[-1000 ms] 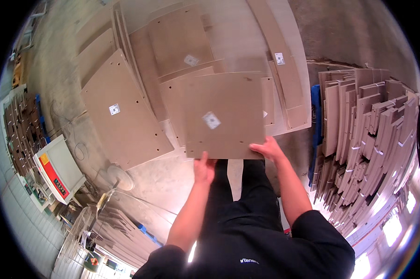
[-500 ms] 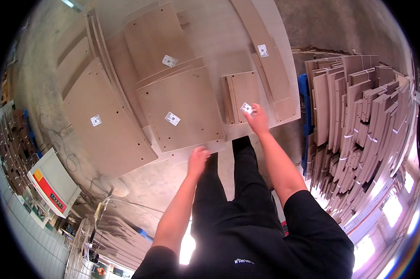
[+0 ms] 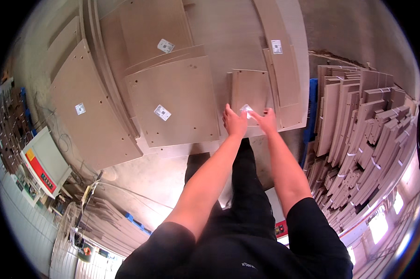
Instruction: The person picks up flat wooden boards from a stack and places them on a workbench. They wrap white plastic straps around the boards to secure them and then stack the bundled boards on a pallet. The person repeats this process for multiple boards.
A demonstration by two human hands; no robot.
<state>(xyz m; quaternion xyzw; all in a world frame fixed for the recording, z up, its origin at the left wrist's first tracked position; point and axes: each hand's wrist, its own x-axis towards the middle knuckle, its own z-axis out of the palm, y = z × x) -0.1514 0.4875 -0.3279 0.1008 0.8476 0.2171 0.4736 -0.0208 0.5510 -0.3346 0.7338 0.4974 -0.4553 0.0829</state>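
Note:
A small stack of brown boards [image 3: 252, 88] lies near the front edge of the table, a white label [image 3: 246, 109] on its top board. My left hand [image 3: 235, 122] is at the stack's front left, fingers along that side and thumb reaching to the label. From the front right, my right hand [image 3: 266, 122] touches the top board, its thumb stretched to the label and its fingers spread towards the right edge. Both hands are open, thumbs apart from fingers. Left of them is a larger drilled panel [image 3: 172, 100] bearing a label [image 3: 163, 112].
Another large panel [image 3: 91, 111] lies at the far left, and long narrow boards [image 3: 282, 74] at the right of the table [image 3: 219, 28]. Strapped board stacks [image 3: 354, 125] stand to the right on the floor. A white and red machine [image 3: 47, 162] is at lower left.
My left hand has moved right, from the table's front edge to the small stack. My right hand has turned slightly and stays by the label. The view has shifted, too.

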